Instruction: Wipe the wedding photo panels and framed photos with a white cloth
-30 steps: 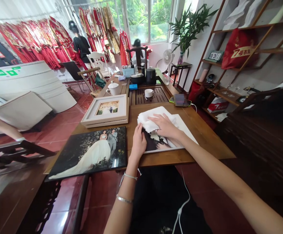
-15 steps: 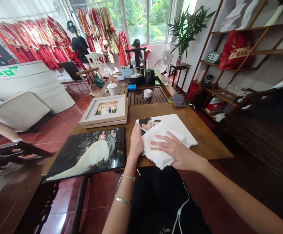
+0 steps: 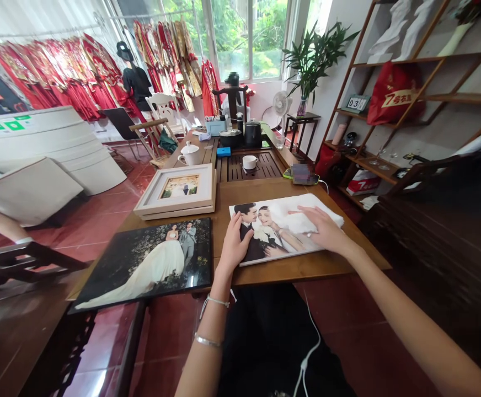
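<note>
A wedding photo print (image 3: 265, 231) lies flat on the wooden table (image 3: 290, 267) in front of me. My left hand (image 3: 233, 246) rests on its left edge, fingers flat on the picture and holding it down. My right hand (image 3: 323, 229) presses flat on a white cloth (image 3: 306, 216) that covers the print's right part, fingers stretched out over it.
A large dark wedding photo (image 3: 149, 262) lies at the table's left front. A white framed picture (image 3: 178, 190) sits behind it. Further back stand a tea tray (image 3: 244, 162) with cups and kettles, and a phone (image 3: 302, 173). Shelves stand right, red garments hang at the back.
My right hand slid the white cloth across the print, first toward me, then to the right, uncovering the couple's faces. My left hand stayed on the left edge.
</note>
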A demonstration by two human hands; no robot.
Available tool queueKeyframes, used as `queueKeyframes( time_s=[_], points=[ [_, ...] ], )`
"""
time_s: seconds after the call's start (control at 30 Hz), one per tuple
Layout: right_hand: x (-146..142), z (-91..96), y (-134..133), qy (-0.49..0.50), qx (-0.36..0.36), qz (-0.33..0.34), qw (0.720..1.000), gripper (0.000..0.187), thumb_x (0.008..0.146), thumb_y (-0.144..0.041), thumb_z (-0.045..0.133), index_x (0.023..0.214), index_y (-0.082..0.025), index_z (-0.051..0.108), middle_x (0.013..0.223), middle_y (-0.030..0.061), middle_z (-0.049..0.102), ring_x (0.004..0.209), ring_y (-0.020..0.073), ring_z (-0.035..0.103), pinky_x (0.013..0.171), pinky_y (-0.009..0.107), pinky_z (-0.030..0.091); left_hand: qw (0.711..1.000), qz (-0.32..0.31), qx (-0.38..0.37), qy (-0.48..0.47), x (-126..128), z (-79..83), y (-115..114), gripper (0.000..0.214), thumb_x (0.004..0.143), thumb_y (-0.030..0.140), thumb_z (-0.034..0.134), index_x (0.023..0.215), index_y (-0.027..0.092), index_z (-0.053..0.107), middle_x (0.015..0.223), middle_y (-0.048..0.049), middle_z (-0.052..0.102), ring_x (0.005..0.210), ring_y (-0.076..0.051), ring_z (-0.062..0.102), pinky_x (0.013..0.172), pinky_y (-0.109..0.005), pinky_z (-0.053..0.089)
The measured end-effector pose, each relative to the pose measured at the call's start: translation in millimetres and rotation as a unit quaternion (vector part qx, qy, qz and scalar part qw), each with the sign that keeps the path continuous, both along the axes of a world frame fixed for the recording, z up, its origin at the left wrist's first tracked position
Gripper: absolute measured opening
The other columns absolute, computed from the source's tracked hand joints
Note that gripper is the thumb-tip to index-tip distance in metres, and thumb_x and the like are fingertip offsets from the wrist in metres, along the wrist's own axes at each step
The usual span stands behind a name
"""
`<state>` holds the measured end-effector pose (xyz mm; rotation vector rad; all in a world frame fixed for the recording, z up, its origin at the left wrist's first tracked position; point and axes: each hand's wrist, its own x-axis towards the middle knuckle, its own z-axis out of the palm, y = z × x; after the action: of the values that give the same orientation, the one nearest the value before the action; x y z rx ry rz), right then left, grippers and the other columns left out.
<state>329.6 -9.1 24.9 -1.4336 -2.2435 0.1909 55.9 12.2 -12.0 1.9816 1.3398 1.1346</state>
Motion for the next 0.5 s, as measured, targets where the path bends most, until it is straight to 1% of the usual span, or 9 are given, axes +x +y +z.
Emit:
queueKeyframes(
  time_s=[0.1, 0.23, 0.33, 0.5],
  points=[
    [-8, 3.7, 30, -0.025, -0.007, -0.029, 0.999, 0.053, 0.077, -0.024, 0.051, 0.13, -0.02, 0.054, 0.134, 0.0106, 0.055, 0.13, 0.0289, 0.041, 0.11, 0.053, 0.026, 1.0, -0.005, -0.002, -0.007, -2, 0.8, 1, 0.049, 0.084, 0.027, 0.056, 0.132, 0.019, 0.047, 0.147, -0.0146, 0.041, 0.141, -0.026, 0.03, 0.116, -0.046, 0.023],
    [-23, 6.0, 58, -0.051, -0.005, -0.053, 0.997, 0.057, 0.074, -0.02, 0.051, 0.131, -0.018, 0.051, 0.138, 0.011, 0.052, 0.133, 0.0277, 0.038, 0.111, 0.052, 0.023, 1.0, -0.01, -0.014, -0.002, -3, 3.2, 1, 0.049, 0.084, 0.027, 0.056, 0.132, 0.017, 0.046, 0.147, -0.0155, 0.04, 0.14, -0.026, 0.031, 0.117, -0.046, 0.022],
    [-30, 3.6, 66, -0.05, 0.001, -0.064, 0.997, 0.056, 0.075, -0.022, 0.05, 0.131, -0.018, 0.05, 0.139, 0.0114, 0.051, 0.133, 0.0279, 0.036, 0.111, 0.053, 0.02, 1.0, 0.001, -0.015, -0.002, -2, 5.5, 0, 0.048, 0.083, 0.025, 0.057, 0.13, 0.016, 0.048, 0.146, -0.0161, 0.041, 0.14, -0.026, 0.033, 0.116, -0.046, 0.024],
    [-31, -2.1, 63, -0.056, -0.003, -0.07, 0.996, 0.061, 0.074, -0.019, 0.049, 0.135, -0.017, 0.046, 0.141, 0.0116, 0.048, 0.135, 0.0268, 0.033, 0.112, 0.053, 0.015, 0.999, 0.03, 0.003, -0.022, 1, 9.5, -2, 0.041, 0.08, 0.023, 0.061, 0.12, 0.016, 0.056, 0.136, -0.0144, 0.053, 0.136, -0.026, 0.039, 0.114, -0.046, 0.029]
  ],
)
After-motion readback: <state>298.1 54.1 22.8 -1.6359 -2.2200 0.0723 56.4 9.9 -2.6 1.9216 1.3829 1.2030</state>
